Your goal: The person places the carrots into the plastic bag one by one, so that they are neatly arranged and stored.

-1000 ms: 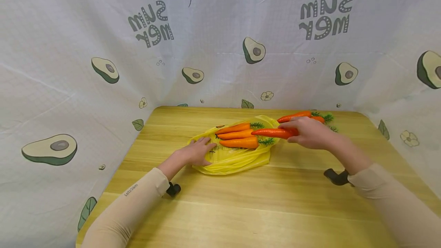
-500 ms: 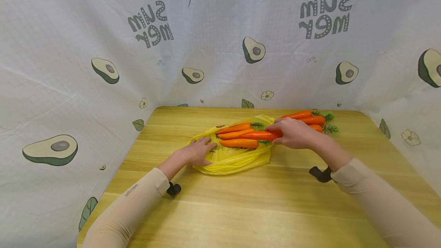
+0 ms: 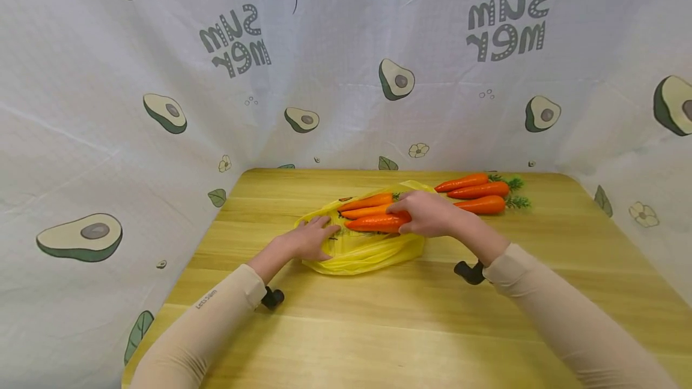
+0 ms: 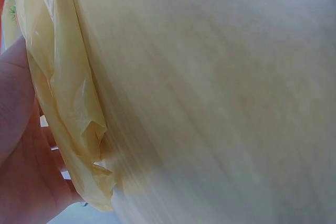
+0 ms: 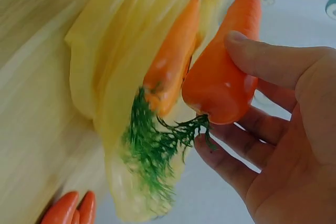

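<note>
My right hand [image 3: 427, 214] pinches a red-orange carrot [image 5: 233, 61] between thumb and fingers, low over a yellow plastic bag [image 3: 373, 260]. In the head view, this carrot [image 3: 373, 223] covers most of an orange carrot beneath it. Two other orange carrots show there: an upper carrot [image 3: 370, 201] and a middle carrot [image 3: 364, 212]. Green tops of carrots on the bag appear in the right wrist view. My left hand [image 3: 310, 239] rests on the bag's left end with fingers extended. In the left wrist view, crumpled bag plastic [image 4: 68, 93] lies beside that palm.
Right of the bag, three red-orange carrots [image 3: 478, 191] with green tops lie on the wooden table [image 3: 378, 329]. A white curtain [image 3: 346, 77] printed with avocados stands behind the table's far edge and along the sides.
My right hand has moved left and slightly down with the red-orange carrot, from the bag's right edge to over the orange carrots. My left hand has stayed in place.
</note>
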Available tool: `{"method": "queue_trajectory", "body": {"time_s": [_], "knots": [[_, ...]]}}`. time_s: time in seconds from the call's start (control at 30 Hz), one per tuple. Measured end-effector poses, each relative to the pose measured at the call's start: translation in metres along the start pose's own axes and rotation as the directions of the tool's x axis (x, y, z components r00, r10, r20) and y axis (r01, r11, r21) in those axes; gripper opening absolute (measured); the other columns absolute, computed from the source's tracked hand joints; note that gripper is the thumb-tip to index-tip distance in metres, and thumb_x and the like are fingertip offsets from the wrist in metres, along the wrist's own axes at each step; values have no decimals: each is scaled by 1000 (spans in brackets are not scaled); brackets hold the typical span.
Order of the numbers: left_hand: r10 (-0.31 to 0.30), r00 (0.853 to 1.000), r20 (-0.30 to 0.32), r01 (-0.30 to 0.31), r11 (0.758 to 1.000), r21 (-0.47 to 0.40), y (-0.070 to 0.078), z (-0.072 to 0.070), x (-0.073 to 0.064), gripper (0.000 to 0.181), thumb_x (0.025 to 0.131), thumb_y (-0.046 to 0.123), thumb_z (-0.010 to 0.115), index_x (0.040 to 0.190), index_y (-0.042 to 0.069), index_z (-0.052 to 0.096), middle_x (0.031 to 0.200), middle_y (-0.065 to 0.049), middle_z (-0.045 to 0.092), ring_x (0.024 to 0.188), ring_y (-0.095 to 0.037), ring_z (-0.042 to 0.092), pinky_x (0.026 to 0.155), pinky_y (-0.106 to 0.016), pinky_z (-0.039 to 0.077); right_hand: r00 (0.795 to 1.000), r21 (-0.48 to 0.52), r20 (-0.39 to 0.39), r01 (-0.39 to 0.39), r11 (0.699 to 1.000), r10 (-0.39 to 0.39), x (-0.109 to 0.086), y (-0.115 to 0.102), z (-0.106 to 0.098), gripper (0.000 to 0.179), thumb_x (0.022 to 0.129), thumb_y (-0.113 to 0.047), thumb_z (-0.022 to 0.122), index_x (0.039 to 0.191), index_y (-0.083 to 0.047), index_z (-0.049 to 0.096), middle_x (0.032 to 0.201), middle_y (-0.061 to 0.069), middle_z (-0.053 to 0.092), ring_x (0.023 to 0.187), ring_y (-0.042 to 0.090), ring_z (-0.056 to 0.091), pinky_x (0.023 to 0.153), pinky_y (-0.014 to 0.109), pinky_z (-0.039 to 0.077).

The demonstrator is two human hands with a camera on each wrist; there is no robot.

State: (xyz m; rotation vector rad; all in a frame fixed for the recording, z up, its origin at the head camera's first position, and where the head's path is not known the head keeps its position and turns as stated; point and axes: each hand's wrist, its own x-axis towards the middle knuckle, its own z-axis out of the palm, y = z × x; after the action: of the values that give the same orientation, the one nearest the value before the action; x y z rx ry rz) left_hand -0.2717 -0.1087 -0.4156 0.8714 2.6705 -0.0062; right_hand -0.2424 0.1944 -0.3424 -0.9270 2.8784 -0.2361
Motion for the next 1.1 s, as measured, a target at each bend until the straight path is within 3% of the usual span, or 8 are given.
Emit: {"method": "queue_trajectory", "body": {"time_s": [0.17, 0.27, 0.43, 0.8, 0.97, 1.1], "knots": [[4, 1000, -17, -4, 1000, -2, 1, -1, 0, 78, 94, 45, 69, 158, 21, 34, 166, -15, 22, 154, -34, 21, 119, -66, 22, 1000, -37, 8, -1, 999, 1, 10, -9, 7, 45, 88, -22, 78, 131, -14, 69, 132, 15, 65, 123, 37, 60, 97, 54, 52], [5, 1000, -19, -5, 1000, -5, 1, -1, 0, 78, 93, 44, 70, 158, 20, 34, 166, -15, 23, 153, -35, 22, 118, -66, 22, 1000, -65, 5, 23, 998, -23, 17, -12, 13, 39, 87, -23, 78, 125, -15, 73, 115, 7, 73, 103, 27, 67, 87, 47, 56], [7, 1000, -15, -7, 1000, -7, 0, 0, 0, 78, 93, 45, 70, 158, 20, 34, 166, -15, 22, 154, -35, 21, 119, -66, 21, 997, -116, -5, 70, 991, -71, 26, -15, 23, 27, 87, -22, 78, 114, -17, 76, 93, -2, 74, 77, 15, 63, 76, 39, 55], [14, 1000, -11, -15, 1000, -19, -1, 0, -1, 79, 92, 45, 71, 158, 21, 34, 166, -15, 21, 154, -36, 20, 119, -65, 20, 997, -148, -78, 3, 989, -14, 27, -23, 39, 31, 86, -28, 81, 108, -12, 67, 82, 1, 67, 78, 24, 65, 76, 42, 55], [27, 1000, -14, -27, 999, -32, -1, 0, -1, 79, 92, 45, 71, 158, 20, 35, 166, -15, 21, 153, -37, 21, 119, -66, 21, 984, -212, -146, 68, 975, -100, 21, -23, 47, 39, 81, -31, 86, 110, -11, 69, 93, 5, 73, 90, 30, 69, 81, 46, 57], [27, 1000, -15, -27, 999, -26, -1, 0, -2, 80, 92, 46, 71, 158, 20, 35, 166, -16, 22, 153, -37, 21, 119, -66, 21, 968, -249, -190, 113, 962, -163, 14, -20, 54, 41, 82, -32, 84, 116, -10, 74, 99, 6, 74, 88, 30, 69, 79, 47, 57]]}}
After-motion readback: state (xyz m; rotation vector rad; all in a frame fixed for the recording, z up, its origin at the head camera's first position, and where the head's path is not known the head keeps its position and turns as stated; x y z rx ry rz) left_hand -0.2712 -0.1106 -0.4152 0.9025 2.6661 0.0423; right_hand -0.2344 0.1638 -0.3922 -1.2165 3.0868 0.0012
